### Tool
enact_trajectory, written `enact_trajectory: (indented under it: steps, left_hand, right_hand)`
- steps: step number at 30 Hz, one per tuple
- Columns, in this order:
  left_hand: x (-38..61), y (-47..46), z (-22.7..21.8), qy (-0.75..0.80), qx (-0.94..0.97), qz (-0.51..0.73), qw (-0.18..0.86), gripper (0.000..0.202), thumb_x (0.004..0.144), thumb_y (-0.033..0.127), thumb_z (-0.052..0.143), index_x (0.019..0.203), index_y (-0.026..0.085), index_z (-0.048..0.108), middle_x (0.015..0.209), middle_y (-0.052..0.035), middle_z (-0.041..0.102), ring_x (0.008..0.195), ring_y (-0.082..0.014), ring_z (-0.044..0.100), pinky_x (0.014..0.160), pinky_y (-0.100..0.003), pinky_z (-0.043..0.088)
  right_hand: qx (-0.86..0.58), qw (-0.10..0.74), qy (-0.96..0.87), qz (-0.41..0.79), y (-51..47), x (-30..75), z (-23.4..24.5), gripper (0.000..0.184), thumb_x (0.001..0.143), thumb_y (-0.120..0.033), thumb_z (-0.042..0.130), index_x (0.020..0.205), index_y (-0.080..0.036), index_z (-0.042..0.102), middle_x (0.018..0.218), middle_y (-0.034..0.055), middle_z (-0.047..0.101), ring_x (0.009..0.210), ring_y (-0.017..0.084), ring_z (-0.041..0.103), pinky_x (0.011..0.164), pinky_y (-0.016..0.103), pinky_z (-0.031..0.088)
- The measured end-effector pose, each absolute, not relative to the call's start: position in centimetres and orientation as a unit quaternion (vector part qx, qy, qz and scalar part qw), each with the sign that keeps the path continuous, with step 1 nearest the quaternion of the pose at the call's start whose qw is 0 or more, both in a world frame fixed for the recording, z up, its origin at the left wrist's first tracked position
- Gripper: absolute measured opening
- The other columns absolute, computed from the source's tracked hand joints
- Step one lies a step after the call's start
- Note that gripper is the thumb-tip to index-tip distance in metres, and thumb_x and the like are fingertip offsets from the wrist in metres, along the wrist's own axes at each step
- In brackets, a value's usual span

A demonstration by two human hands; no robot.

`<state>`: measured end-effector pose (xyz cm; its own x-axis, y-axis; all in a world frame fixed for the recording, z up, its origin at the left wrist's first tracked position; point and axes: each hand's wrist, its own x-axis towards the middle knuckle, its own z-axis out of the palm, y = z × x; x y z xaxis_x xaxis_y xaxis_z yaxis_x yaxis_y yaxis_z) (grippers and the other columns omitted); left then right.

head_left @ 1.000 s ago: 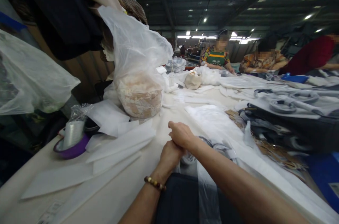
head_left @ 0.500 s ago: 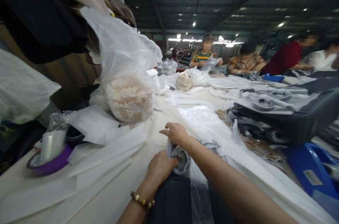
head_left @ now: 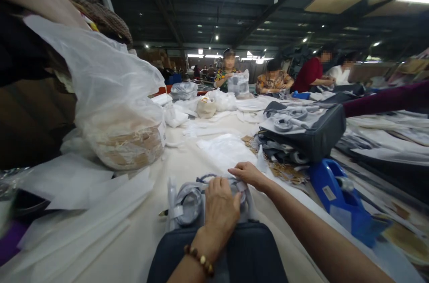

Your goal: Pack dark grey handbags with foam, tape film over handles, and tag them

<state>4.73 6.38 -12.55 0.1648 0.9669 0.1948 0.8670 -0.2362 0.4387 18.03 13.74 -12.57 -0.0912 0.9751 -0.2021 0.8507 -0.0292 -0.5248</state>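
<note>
A dark navy bag lies in front of me at the table's near edge. Over its far edge sit grey straps, coiled and wrapped in pale, see-through material. My left hand, with a beaded bracelet at the wrist, is bent over the middle of the wrapped straps, its thumb beside the right coil. At the right coil's far side, my right hand is closed on the strap, its lower fingers partly hidden. A small metal clip pokes out left of the straps.
Loose white sheets and a large plastic bag occupy the left. To the right are a blue tape dispenser and another dark bag with wrapped straps. Several people work farther back; a purple sleeve reaches in from the right.
My view has swung right. My left hand has moved from the side of a coil to over the straps' middle. Both coils and the bag's top now show; the right hand stays at the straps.
</note>
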Motion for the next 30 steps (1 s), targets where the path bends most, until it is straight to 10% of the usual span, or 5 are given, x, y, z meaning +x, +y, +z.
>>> enact_trajectory:
  steps: [25, 30]
  left_hand:
    - [10.6, 8.3, -13.3, 0.697, 0.703, 0.118, 0.080, 0.040, 0.079, 0.034, 0.050, 0.100, 0.002, 0.063, 0.099, -0.0223, 0.065, 0.103, -0.0352, 0.056, 0.083, -0.041, 0.043]
    - [9.7, 6.8, -13.9, 0.667, 0.729, 0.147, 0.037, 0.042, 0.079, 0.034, 0.055, 0.110, 0.005, 0.055, 0.122, -0.0220, 0.055, 0.115, -0.0342, 0.048, 0.093, -0.043, 0.038]
  right_hand:
    - [-0.584, 0.150, -0.745, 0.286, 14.2, 18.5, -13.2, 0.026, 0.090, -0.038, 0.055, 0.097, -0.014, 0.062, 0.097, 0.0029, 0.064, 0.085, 0.017, 0.062, 0.076, 0.035, 0.052]
    - [-0.593, 0.168, -0.719, 0.321, 14.3, 18.7, -13.3, 0.030, 0.091, -0.041, 0.053, 0.096, -0.013, 0.062, 0.092, 0.0021, 0.064, 0.080, 0.016, 0.062, 0.071, 0.033, 0.052]
